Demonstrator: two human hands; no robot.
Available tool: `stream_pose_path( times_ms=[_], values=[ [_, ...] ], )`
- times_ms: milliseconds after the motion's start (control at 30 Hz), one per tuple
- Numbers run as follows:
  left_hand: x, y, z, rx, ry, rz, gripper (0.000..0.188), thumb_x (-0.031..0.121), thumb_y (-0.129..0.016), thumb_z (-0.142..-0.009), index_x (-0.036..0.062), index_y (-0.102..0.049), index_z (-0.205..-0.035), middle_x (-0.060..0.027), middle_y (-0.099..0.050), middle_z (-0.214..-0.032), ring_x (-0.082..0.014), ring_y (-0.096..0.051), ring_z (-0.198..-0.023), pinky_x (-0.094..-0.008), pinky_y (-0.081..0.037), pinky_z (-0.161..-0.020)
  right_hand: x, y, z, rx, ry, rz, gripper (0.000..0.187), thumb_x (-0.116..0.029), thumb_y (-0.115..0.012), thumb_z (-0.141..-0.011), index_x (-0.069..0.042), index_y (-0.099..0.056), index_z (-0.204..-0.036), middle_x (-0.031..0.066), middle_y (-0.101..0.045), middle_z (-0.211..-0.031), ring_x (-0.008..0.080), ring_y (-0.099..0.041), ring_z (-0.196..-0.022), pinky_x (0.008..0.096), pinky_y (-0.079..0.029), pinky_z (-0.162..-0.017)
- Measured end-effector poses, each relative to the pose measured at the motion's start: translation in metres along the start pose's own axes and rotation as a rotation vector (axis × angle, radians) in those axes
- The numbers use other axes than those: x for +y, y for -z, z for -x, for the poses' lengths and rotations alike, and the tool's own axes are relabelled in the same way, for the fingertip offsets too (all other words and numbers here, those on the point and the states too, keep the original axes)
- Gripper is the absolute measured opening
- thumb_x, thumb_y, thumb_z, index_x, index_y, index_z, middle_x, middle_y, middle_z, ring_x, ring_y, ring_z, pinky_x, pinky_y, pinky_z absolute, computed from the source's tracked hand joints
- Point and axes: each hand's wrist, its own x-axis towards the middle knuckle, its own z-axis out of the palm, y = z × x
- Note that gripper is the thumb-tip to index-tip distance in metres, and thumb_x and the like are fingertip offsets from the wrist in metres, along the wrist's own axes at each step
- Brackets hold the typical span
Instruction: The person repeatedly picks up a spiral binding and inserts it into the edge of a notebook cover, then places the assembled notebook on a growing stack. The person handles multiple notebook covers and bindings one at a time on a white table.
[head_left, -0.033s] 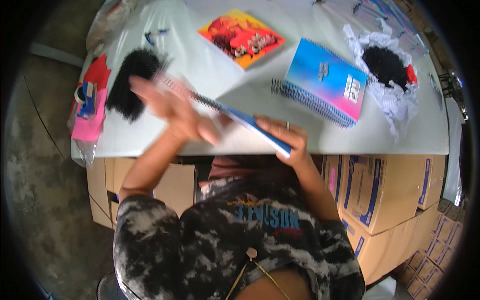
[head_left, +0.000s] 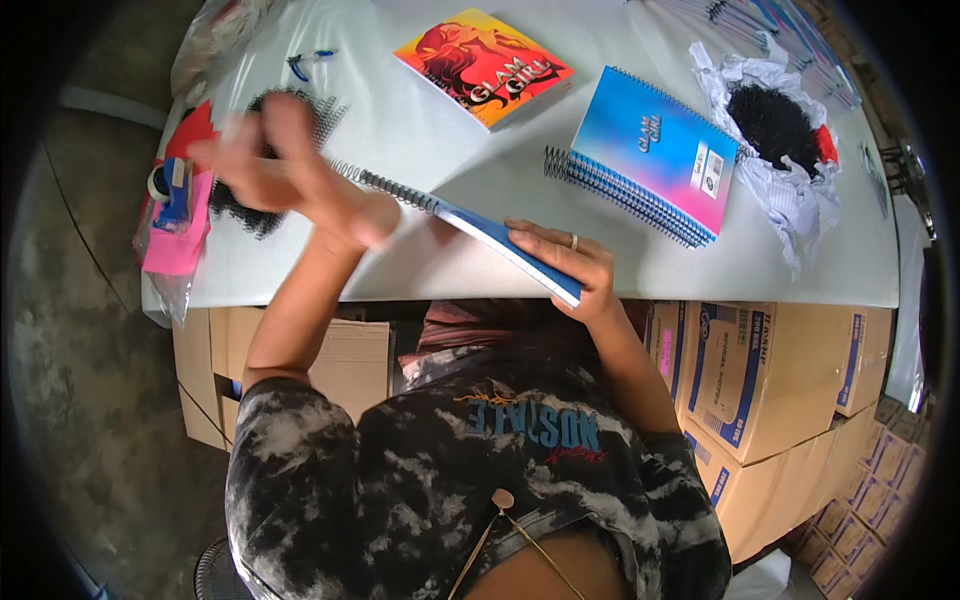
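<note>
My right hand (head_left: 580,268) grips a thin blue notebook (head_left: 515,252) held on edge above the front of the table, fingers on its face. A dark spiral binding coil (head_left: 400,192) runs along the notebook's upper left part and sticks out beyond its far end. Beside that free end is my left hand (head_left: 305,180), blurred by motion, its fingers stretched out and holding nothing that shows. Whether it touches the coil, I cannot tell. Behind the left hand lies a heap of black coils (head_left: 242,208), partly hidden by it.
Blue-and-pink spiral notebooks (head_left: 655,150) are stacked at right, beside black coils (head_left: 768,130) in crumpled paper (head_left: 790,215). Red-and-yellow covers (head_left: 485,65) lie farther back. Blue-handled pliers (head_left: 308,65) and a blue tape dispenser (head_left: 174,195) are at left. Cartons (head_left: 760,370) stand under the table.
My left hand has swung up and to the left, away from the notebook, its fingers now pointing more upward. My right hand and the notebook stay nearly where they were.
</note>
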Motion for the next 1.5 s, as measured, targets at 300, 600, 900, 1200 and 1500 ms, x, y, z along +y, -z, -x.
stream_pose_path(
  times_ms=[300, 600, 900, 1200, 1500],
  values=[
    [-0.002, -0.006, -0.05, 0.167, 0.04, -0.207, 0.095, 0.066, -0.043, -0.077, -0.0076, -0.024, -0.135, -0.0333, -0.016, -0.137, -0.0503, -0.015, -0.126, -0.0626, -0.008, -0.101, -0.003, -0.002, -0.006, 0.045, -0.031, -0.029, 0.032, 0.002, -0.062, -0.074, -0.002, -0.063, -0.105, 0.0173, -0.063, -0.103, 0.0272, -0.064, -0.093, 0.0322, -0.051, -0.079],
    [0.012, -0.019, 0.007, 0.184, -0.263, -0.203, 0.086, 0.07, -0.044, -0.075, 0.005, -0.038, -0.131, -0.0133, -0.046, -0.123, -0.0391, -0.042, -0.114, -0.0629, -0.018, -0.097, -0.013, -0.011, 0.002, 0.042, -0.06, 0.031, 0.035, 0.008, -0.056, -0.072, 0.0, -0.063, -0.105, 0.0158, -0.064, -0.102, 0.0276, -0.064, -0.091, 0.0319, -0.051, -0.078],
    [-0.001, -0.023, -0.03, 0.229, -0.091, -0.108, 0.096, 0.071, -0.039, -0.078, -0.0072, -0.025, -0.132, -0.0334, -0.022, -0.134, -0.0421, -0.022, -0.125, -0.0578, -0.015, -0.1, 0.0, -0.018, -0.001, 0.061, -0.047, -0.014, 0.041, 0.008, -0.059, -0.071, -0.004, -0.06, -0.11, 0.0123, -0.063, -0.106, 0.0271, -0.063, -0.094, 0.0331, -0.051, -0.079],
    [0.029, -0.038, 0.018, -0.11, 0.143, 0.593, 0.083, 0.067, -0.051, -0.072, -0.003, -0.05, -0.116, -0.0196, -0.049, -0.116, -0.0367, -0.037, -0.115, -0.0574, -0.03, -0.092, 0.01, -0.024, -0.011, 0.081, 0.005, 0.035, 0.04, -0.003, -0.067, -0.07, -0.003, -0.06, -0.109, 0.0136, -0.064, -0.101, 0.0269, -0.064, -0.088, 0.0342, -0.051, -0.074],
    [0.037, -0.015, -0.024, -0.071, 0.053, 0.18, 0.095, 0.076, -0.044, -0.07, 0.0031, -0.04, -0.129, -0.0223, -0.037, -0.131, -0.037, -0.034, -0.121, -0.0587, -0.025, -0.094, 0.009, -0.026, -0.009, 0.075, -0.073, 0.011, 0.045, -0.004, -0.062, -0.071, -0.004, -0.056, -0.116, 0.0143, -0.063, -0.104, 0.0306, -0.063, -0.091, 0.0359, -0.051, -0.076]
  ],
)
